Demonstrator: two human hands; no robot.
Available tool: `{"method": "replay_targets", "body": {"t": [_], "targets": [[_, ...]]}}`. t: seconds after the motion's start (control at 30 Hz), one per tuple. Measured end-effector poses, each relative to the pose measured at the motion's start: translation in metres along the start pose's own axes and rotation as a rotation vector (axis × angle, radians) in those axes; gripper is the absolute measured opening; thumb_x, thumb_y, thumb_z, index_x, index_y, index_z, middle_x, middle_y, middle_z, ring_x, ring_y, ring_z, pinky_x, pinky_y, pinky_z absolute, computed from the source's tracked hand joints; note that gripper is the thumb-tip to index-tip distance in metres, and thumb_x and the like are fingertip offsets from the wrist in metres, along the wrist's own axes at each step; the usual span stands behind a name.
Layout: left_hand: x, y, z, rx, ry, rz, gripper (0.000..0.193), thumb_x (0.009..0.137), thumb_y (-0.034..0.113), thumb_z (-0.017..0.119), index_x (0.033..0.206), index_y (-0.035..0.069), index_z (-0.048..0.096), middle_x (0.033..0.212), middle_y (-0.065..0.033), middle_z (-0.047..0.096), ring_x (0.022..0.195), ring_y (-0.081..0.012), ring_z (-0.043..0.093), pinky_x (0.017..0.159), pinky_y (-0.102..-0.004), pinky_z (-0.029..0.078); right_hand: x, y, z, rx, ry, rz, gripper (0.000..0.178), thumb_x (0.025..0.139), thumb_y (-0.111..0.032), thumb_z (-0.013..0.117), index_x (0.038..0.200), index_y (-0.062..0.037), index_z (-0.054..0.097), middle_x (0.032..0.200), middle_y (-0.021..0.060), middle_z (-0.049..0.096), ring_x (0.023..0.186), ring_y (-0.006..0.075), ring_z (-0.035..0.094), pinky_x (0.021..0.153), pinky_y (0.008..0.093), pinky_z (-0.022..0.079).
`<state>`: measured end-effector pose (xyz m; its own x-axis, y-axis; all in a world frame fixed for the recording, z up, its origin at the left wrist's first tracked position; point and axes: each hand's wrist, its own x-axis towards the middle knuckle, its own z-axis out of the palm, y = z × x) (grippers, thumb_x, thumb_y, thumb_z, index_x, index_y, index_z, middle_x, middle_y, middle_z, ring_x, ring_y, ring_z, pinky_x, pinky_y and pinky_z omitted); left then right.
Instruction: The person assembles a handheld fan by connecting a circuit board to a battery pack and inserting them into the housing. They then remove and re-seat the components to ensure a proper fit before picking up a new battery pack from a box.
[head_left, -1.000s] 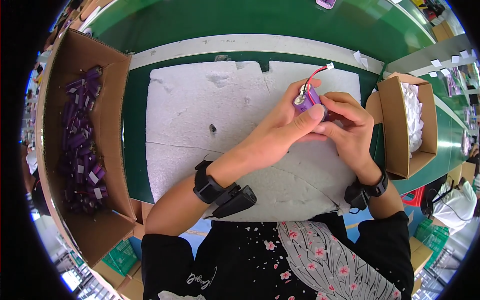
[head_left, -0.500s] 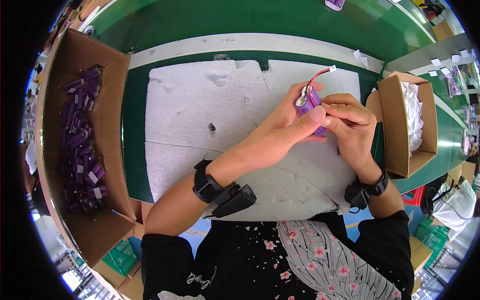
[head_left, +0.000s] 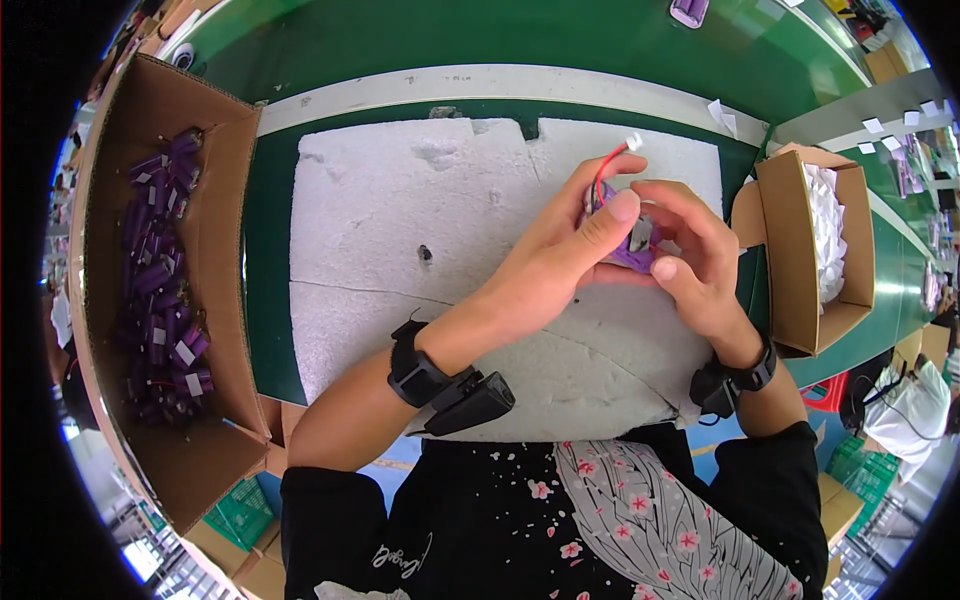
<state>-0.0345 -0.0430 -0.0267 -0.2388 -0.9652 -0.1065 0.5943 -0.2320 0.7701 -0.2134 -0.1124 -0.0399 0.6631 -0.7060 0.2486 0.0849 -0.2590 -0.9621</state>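
Observation:
Both my hands grip one small purple battery pack [head_left: 632, 250] above the right part of a white foam sheet [head_left: 400, 220]. My left hand [head_left: 565, 250] wraps it from the left, with the thumb pressed on top. From the right, my right hand [head_left: 690, 255] pinches it with thumb and fingers. A red and black lead with a white plug [head_left: 632, 142] sticks up from the pack beyond my fingers. Most of the pack is hidden by my fingers.
A large open cardboard box [head_left: 120, 120] at the left holds several purple battery packs [head_left: 160, 280]. A smaller cardboard box [head_left: 800, 250] with white pieces stands at the right. The green table [head_left: 450, 40] carries a purple item [head_left: 690, 10] at its far edge.
The hands have stayed in nearly the same place; my fingers have shifted slightly around the pack and the lead's plug has moved a little.

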Motion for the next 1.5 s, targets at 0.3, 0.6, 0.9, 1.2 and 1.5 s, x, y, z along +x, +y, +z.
{"method": "replay_targets", "body": {"t": [0.3, 0.6, 0.9, 1.2, 1.5], "targets": [[-0.001, 0.000, 0.001, 0.192, 0.021, 0.038, 0.068, 0.099, 0.050, 0.047, 0.145, 0.004, 0.029, 0.122, -0.0113, 0.051, 0.106, -0.0179, 0.056, 0.089, -0.0343, 0.053, 0.003, 0.000, 0.001, -0.168, -0.044, -0.058, 0.057, 0.071, -0.013, 0.084, 0.123, -0.0031, 0.063, 0.119, 0.0120, 0.063, 0.097, 0.0177, 0.063, 0.070, 0.0253, 0.051], [0.000, 0.004, 0.002, 0.224, -0.021, 0.001, 0.060, 0.103, 0.049, 0.033, 0.146, 0.007, 0.027, 0.122, -0.0131, 0.053, 0.107, -0.0224, 0.059, 0.084, -0.0371, 0.053, 0.001, 0.003, 0.002, -0.078, -0.005, -0.077, 0.044, 0.075, -0.007, 0.080, 0.118, -0.0018, 0.067, 0.120, 0.0164, 0.064, 0.088, 0.0152, 0.064, 0.066, 0.0254, 0.054], [0.001, -0.001, 0.003, 0.181, 0.034, 0.016, 0.065, 0.102, 0.053, 0.031, 0.140, 0.000, 0.034, 0.100, -0.0112, 0.058, 0.079, -0.0159, 0.062, 0.061, -0.0265, 0.049, -0.004, -0.005, 0.002, -0.021, 0.039, 0.114, 0.037, 0.077, -0.006, 0.078, 0.112, 0.0004, 0.070, 0.116, 0.0190, 0.067, 0.094, 0.0205, 0.066, 0.080, 0.0294, 0.052], [0.000, 0.000, 0.003, 0.195, 0.025, 0.009, 0.064, 0.102, 0.053, 0.031, 0.138, 0.000, 0.035, 0.100, -0.0109, 0.059, 0.077, -0.0158, 0.063, 0.059, -0.0260, 0.049, -0.005, -0.003, 0.002, 0.056, 0.055, 0.129, 0.030, 0.078, -0.003, 0.076, 0.107, 0.0028, 0.071, 0.115, 0.0196, 0.067, 0.094, 0.0210, 0.066, 0.081, 0.0295, 0.053], [0.001, 0.000, 0.001, 0.074, 0.082, 0.039, 0.064, 0.102, 0.055, 0.031, 0.137, 0.002, 0.037, 0.097, -0.0097, 0.060, 0.075, -0.0149, 0.063, 0.057, -0.0252, 0.048, 0.000, -0.007, 0.001, 0.085, -0.044, 0.016, 0.037, 0.084, -0.013, 0.074, 0.115, 0.0037, 0.066, 0.119, 0.0191, 0.065, 0.091, 0.0180, 0.064, 0.076, 0.0288, 0.053]]}}
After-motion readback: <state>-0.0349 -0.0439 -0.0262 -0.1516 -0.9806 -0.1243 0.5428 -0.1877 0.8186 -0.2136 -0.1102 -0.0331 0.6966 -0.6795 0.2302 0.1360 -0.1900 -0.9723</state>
